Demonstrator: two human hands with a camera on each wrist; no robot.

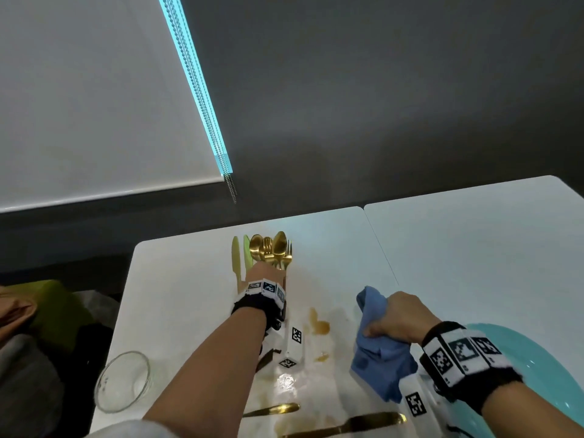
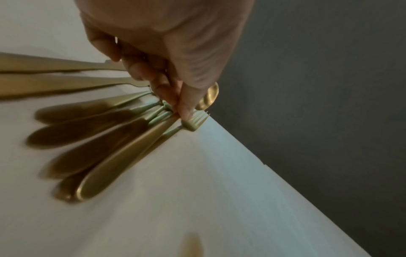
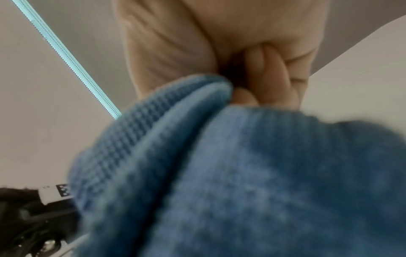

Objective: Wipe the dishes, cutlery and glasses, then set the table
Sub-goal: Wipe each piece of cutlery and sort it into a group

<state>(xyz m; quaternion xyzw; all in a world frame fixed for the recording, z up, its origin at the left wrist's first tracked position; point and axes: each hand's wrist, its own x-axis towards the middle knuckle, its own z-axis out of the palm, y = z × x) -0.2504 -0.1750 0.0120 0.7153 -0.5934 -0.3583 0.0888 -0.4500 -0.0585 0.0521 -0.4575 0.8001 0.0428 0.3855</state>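
A bunch of gold cutlery (image 1: 272, 248), spoons and forks, lies at the far edge of the white table (image 1: 458, 248). My left hand (image 1: 265, 273) reaches over it. In the left wrist view the thumb and fingers of the left hand (image 2: 175, 107) pinch the necks of the gold cutlery (image 2: 110, 147), whose handles fan out on the table (image 2: 197, 191). Two gold knives (image 1: 235, 260) lie just left of the bunch. My right hand (image 1: 395, 314) grips a bunched blue cloth (image 1: 379, 358) above the table; its curled fingers (image 3: 270, 78) close over the cloth (image 3: 219, 173).
A teal plate (image 1: 521, 368) sits under my right wrist. A glass bowl (image 1: 123, 380) stands at the near left corner. A gold knife (image 1: 363, 422) and another gold piece (image 1: 278, 408) lie at the front edge. Brown spill marks (image 1: 319, 325) stain the middle.
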